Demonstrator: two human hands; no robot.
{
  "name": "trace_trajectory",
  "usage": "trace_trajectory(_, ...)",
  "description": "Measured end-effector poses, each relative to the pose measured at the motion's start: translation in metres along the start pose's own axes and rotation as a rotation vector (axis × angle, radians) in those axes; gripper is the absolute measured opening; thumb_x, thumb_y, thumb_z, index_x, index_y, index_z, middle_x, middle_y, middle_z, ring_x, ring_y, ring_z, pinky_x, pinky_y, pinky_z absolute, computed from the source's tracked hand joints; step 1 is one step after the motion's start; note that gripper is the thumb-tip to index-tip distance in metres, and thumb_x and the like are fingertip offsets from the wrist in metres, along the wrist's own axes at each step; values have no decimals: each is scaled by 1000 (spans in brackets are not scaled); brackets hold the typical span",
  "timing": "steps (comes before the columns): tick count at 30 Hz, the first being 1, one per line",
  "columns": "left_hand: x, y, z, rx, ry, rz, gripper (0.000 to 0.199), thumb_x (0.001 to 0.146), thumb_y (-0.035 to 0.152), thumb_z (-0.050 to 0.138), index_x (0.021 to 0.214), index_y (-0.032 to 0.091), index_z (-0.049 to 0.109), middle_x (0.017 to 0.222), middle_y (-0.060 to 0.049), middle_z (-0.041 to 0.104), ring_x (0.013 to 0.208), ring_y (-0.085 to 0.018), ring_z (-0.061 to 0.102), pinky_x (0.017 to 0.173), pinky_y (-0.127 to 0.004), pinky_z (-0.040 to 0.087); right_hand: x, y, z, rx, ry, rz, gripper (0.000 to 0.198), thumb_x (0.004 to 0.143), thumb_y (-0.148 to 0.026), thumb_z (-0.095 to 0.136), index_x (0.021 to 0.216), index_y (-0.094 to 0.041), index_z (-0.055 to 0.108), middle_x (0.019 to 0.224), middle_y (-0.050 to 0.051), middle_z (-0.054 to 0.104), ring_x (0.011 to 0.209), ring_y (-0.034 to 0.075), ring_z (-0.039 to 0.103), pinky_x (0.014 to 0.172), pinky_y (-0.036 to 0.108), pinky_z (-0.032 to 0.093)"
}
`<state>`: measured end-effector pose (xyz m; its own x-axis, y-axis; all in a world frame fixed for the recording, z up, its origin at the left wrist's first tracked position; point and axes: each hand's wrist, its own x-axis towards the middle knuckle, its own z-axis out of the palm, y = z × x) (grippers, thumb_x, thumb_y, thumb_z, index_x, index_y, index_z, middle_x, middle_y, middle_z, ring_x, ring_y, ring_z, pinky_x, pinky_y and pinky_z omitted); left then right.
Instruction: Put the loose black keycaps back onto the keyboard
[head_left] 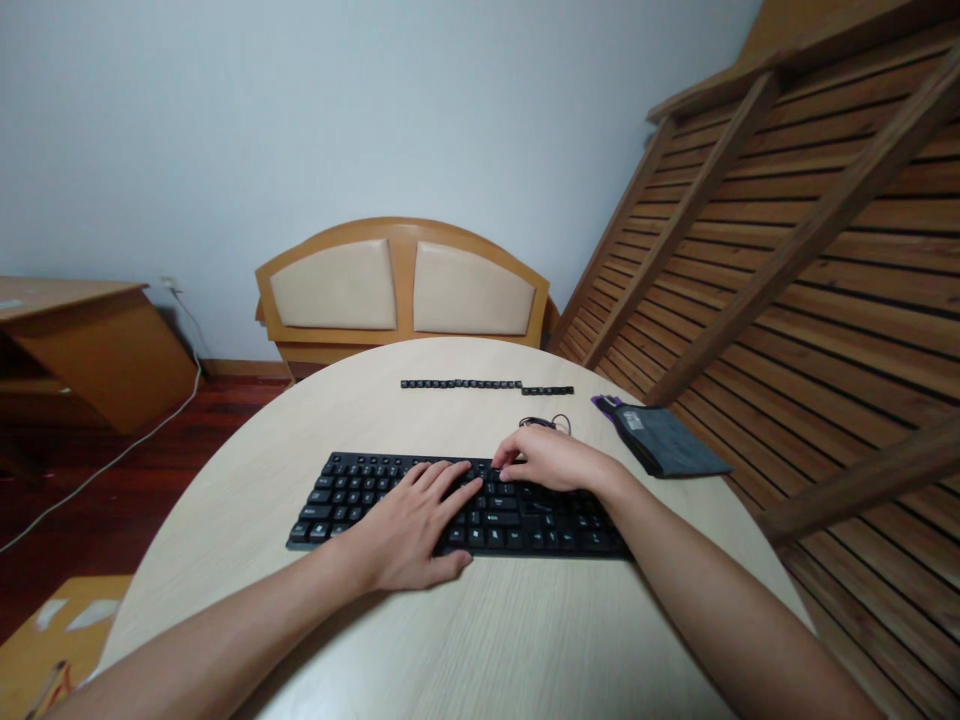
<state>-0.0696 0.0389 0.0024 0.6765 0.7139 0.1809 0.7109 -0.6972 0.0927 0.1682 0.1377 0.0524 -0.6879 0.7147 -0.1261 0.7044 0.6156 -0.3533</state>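
Note:
A black keyboard [491, 519] lies across the round table in front of me. My left hand [416, 520] rests on its middle, fingers stretched over the keys and thumb lying at the front edge. At the keyboard's top row, right of the left fingertips, my right hand [551, 458] has thumb and index finger drawn together in a pinch. Whatever sits between those fingertips is too small to make out. Behind the keyboard, small black keycaps [461, 384] form a long row, with a shorter row of keycaps [547, 391] at its right end.
A black cable [561, 424] curls behind my right hand. On the right of the pale table [517, 640] lies a dark grey pouch [667, 440] with something purple at its end. A headboard [405, 280] stands beyond; slatted wooden panels [810, 250] lean along the right.

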Motion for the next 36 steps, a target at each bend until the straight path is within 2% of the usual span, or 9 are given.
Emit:
trace_trajectory(5,1,0,-1,21,-20,-8,81,85,51,60,153,17,32,157,-16,34,139,-37,37,115,-54,27,-4,-18,-4,-165,21,69,19,86,-29,67,102,-28,77,101,4,78,96,24,69,78,30,47)
trace_trajectory(16,0,1,0,20,-10,-9,80,86,52,58,154,19,31,157,-15,34,139,-37,37,115,-54,27,-5,-25,-5,-201,7,86,18,84,-27,68,101,-25,77,100,6,78,94,24,70,76,29,47)
trace_trajectory(23,0,1,-1,16,-15,-11,80,86,52,59,154,18,31,157,-16,34,139,-37,37,116,-55,27,-2,-16,-4,-171,14,40,15,84,-29,69,93,-28,80,95,4,79,96,24,70,79,30,48)
trace_trajectory(30,0,2,-1,21,-15,-14,79,87,51,58,154,18,31,157,-15,35,140,-36,36,116,-54,26,-3,-27,-2,-230,35,96,16,83,-26,68,93,-28,81,94,6,79,95,25,71,76,29,48)
trace_trajectory(36,0,1,1,32,-18,-13,79,87,52,57,154,18,31,157,-15,34,141,-36,36,116,-54,26,4,-8,3,-58,-3,45,14,81,-26,72,91,-26,81,91,3,80,90,22,72,76,27,48)
